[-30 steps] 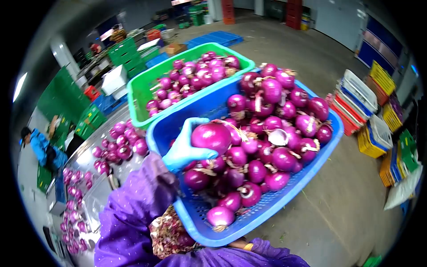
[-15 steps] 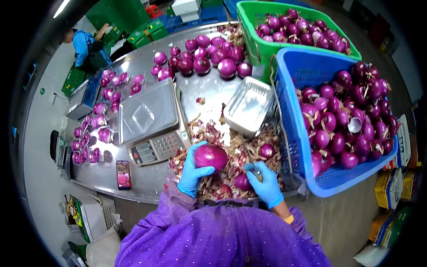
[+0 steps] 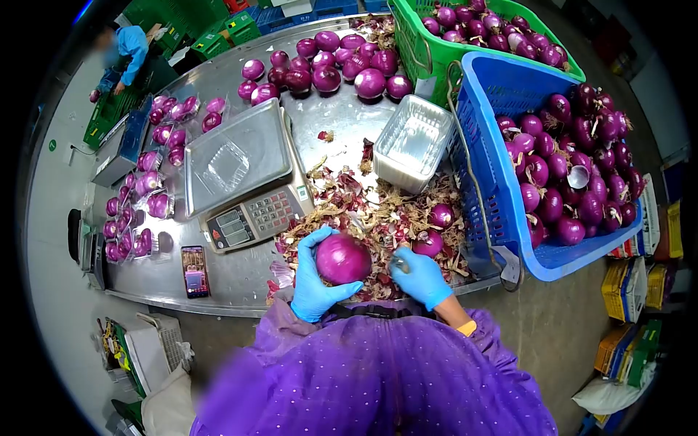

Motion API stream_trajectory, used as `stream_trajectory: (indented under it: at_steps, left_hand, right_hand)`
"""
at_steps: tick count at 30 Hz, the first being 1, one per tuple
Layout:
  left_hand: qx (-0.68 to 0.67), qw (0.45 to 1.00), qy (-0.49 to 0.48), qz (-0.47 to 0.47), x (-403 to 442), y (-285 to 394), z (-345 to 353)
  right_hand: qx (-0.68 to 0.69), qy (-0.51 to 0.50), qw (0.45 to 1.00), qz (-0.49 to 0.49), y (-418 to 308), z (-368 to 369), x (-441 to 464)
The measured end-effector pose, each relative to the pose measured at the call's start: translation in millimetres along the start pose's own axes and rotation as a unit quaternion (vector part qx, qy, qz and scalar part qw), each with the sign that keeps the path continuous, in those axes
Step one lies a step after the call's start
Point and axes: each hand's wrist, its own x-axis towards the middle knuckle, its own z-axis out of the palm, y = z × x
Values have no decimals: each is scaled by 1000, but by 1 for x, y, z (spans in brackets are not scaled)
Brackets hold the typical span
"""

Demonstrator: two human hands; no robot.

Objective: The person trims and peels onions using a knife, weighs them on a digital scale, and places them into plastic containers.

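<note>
My left hand (image 3: 314,280), in a blue glove, is wrapped round the left side of a large red onion (image 3: 343,259) above the table's front edge. Just right of it, my right hand (image 3: 420,277), also gloved, is closed round a small knife (image 3: 399,264), of which only a part shows. Beneath and behind both hands lies a heap of dry onion skins (image 3: 342,196) with a few onions in it. A stack of clear plastic trays (image 3: 413,142) stands behind the heap.
A scale (image 3: 254,211) and a phone (image 3: 194,272) are on the metal table (image 3: 240,294) at left, near packed onions (image 3: 149,182). Loose onions (image 3: 327,78) lie behind. A blue basket (image 3: 502,218) and a green basket (image 3: 436,54) hold onions at right. A person (image 3: 131,51) stands far left.
The view has swung down from the baskets to the table. My left hand has carried the onion from over the blue basket to the skins, beside my right hand with the knife.
</note>
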Motion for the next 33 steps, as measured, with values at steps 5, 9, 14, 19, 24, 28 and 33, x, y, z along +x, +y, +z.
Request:
stream_trajectory:
  at_steps: [5,9,14,19,24,28,33]
  left_hand:
    - [-21,999,30,-15,3,1,5]
    - [-81,996,2,-41,1,4,9]
    - [-115,992,-16,-48,-2,11,14]
    - [-9,999,-30,33,-3,8,5]
    - [-51,998,27,12,2,4,7]
    - [-341,933,29,-115,9,13,22]
    - [-429,874,49,-223,7,-5,28]
  right_hand:
    - [104,91,988,-63,5,-8,-20]
    - [1,76,987,-139,-39,-25,-12]
    - [-17,54,988,-145,-46,-26,-6]
    - [-58,-6,998,-6,14,-4,-10]
    - [162,70,984,-5,33,-2,-28]
    - [448,-60,888,85,-29,-30,-17]
    - [493,-24,870,-9,-57,-15,-2]
